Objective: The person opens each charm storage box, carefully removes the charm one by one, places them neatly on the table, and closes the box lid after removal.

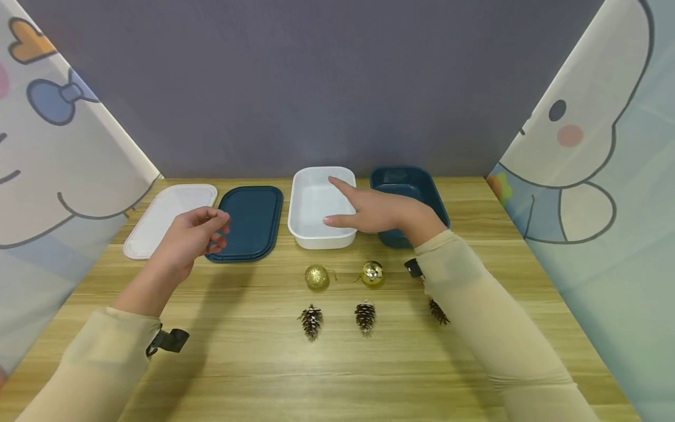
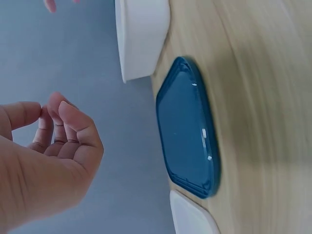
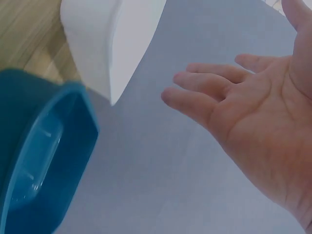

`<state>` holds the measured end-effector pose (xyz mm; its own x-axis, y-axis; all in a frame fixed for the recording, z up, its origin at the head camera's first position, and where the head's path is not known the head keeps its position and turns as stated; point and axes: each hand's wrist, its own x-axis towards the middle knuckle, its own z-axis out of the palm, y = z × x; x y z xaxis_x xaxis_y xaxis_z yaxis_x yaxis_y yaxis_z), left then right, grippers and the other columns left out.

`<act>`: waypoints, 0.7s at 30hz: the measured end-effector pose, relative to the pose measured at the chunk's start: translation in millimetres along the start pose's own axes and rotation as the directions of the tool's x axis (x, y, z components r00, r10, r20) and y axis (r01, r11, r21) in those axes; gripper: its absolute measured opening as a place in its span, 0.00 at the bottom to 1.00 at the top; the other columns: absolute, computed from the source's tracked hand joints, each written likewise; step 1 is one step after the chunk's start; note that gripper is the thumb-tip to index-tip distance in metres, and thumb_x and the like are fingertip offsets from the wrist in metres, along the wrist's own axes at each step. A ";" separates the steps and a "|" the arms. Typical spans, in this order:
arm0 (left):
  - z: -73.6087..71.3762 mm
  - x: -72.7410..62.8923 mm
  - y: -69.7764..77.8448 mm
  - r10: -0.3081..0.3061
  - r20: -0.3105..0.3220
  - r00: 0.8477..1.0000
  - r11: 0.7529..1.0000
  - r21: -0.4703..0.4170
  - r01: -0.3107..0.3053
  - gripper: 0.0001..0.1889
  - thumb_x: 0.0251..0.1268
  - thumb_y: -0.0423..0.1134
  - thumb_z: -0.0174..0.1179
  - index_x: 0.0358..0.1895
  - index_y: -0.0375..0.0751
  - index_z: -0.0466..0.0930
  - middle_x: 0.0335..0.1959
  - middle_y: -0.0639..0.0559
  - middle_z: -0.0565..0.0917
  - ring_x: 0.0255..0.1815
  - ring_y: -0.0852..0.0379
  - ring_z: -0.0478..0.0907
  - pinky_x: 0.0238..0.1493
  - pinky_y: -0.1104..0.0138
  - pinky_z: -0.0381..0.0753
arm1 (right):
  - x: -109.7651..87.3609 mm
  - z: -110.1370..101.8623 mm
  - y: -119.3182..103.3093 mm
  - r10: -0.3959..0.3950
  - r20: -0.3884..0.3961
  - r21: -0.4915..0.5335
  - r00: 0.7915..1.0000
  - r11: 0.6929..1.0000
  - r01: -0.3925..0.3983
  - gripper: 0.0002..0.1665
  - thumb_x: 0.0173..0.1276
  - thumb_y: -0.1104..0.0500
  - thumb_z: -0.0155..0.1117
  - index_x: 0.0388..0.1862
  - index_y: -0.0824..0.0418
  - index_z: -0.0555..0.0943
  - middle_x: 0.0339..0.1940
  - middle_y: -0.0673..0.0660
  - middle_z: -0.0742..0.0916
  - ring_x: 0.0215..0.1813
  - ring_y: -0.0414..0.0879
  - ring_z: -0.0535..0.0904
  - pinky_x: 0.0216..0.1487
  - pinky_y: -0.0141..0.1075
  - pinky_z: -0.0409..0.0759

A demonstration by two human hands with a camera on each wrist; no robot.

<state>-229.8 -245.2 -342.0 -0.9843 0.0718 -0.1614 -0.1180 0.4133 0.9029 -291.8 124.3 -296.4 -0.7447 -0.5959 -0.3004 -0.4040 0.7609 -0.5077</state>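
My right hand (image 1: 377,210) reaches over the white container (image 1: 319,205), fingers spread and nothing in it. In the right wrist view its palm (image 3: 263,112) shows beside that container and the dark blue container (image 3: 73,141). Over the edge between the white lid (image 1: 171,220) and the dark blue lid (image 1: 252,223), my left hand (image 1: 192,237) hangs with loosely curled fingers and holds nothing. The left wrist view has this hand (image 2: 53,156) raised above the blue lid (image 2: 187,129), thumb close to the fingertips.
In front of the containers lie a glittery gold ball (image 1: 316,276) and a shiny gold ball (image 1: 372,273). Nearer me are two pine cones (image 1: 312,322), with another pine cone (image 1: 437,312) partly hidden by my right sleeve. A grey wall (image 1: 316,88) rises behind the table.
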 end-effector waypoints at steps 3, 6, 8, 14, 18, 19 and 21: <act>-2.1 -0.9 -5.9 -0.006 0.000 1.000 1.000 0.014 0.006 0.16 0.87 0.53 0.50 0.58 0.45 0.74 0.41 0.62 0.80 0.35 0.62 0.81 0.40 0.70 0.84 | 7.7 5.3 -8.9 -0.024 0.018 -0.026 1.000 0.999 0.024 0.59 0.78 0.26 0.52 0.90 0.41 0.30 0.91 0.57 0.55 0.87 0.57 0.61 0.86 0.55 0.61; -4.3 -0.5 -11.7 -0.006 -0.003 1.000 1.000 0.030 0.006 0.16 0.87 0.52 0.50 0.58 0.44 0.74 0.41 0.62 0.80 0.35 0.63 0.82 0.40 0.71 0.85 | 14.6 11.2 -18.6 -0.043 0.026 -0.063 0.999 0.997 0.045 0.55 0.81 0.26 0.47 0.90 0.42 0.31 0.92 0.55 0.54 0.89 0.54 0.59 0.88 0.53 0.58; -5.8 -0.4 -15.2 -0.009 -0.004 1.000 0.999 0.039 0.009 0.17 0.87 0.52 0.49 0.59 0.42 0.74 0.40 0.63 0.80 0.34 0.63 0.82 0.40 0.71 0.85 | 19.8 15.7 -25.1 -0.064 0.028 -0.080 0.998 0.995 0.066 0.52 0.83 0.28 0.43 0.91 0.44 0.32 0.92 0.55 0.54 0.89 0.53 0.57 0.88 0.50 0.56; -11.6 -1.6 -27.0 -0.030 -0.008 1.000 0.997 0.076 0.030 0.22 0.87 0.56 0.47 0.58 0.39 0.75 0.41 0.63 0.80 0.35 0.63 0.83 0.40 0.69 0.86 | 31.9 29.4 -46.6 -0.117 0.052 -0.058 0.992 0.991 0.120 0.47 0.87 0.32 0.39 0.91 0.46 0.34 0.92 0.51 0.51 0.91 0.48 0.50 0.90 0.45 0.52; -19.3 -1.2 -35.4 -0.037 -0.038 0.999 0.993 0.113 0.041 0.25 0.86 0.60 0.46 0.50 0.38 0.78 0.39 0.63 0.81 0.35 0.63 0.84 0.40 0.69 0.86 | 39.6 37.5 -58.9 -0.145 0.083 -0.032 0.986 0.988 0.148 0.47 0.87 0.33 0.39 0.91 0.46 0.33 0.92 0.49 0.48 0.91 0.46 0.49 0.90 0.44 0.51; -21.1 -0.8 -37.5 -0.037 -0.044 0.998 0.992 0.122 0.042 0.26 0.86 0.60 0.46 0.47 0.37 0.78 0.39 0.62 0.81 0.35 0.64 0.83 0.40 0.68 0.86 | 41.8 39.4 -61.8 -0.150 0.091 -0.029 0.984 0.988 0.153 0.47 0.87 0.33 0.40 0.91 0.46 0.33 0.92 0.49 0.48 0.91 0.46 0.48 0.90 0.44 0.51; -24.2 0.3 -41.7 -0.038 -0.059 0.998 0.989 0.143 0.046 0.28 0.85 0.61 0.47 0.44 0.37 0.79 0.37 0.63 0.81 0.35 0.64 0.83 0.40 0.68 0.86 | 47.0 43.6 -67.5 -0.156 0.110 -0.033 0.982 0.987 0.160 0.48 0.86 0.33 0.40 0.91 0.47 0.34 0.93 0.49 0.47 0.92 0.46 0.48 0.90 0.43 0.50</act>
<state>-228.4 -284.4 -370.1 -0.9852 0.0022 -0.1714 -0.1429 0.5420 0.8282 -276.4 33.8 -311.4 -0.6097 -0.7316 -0.3049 -0.5352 0.6637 -0.5225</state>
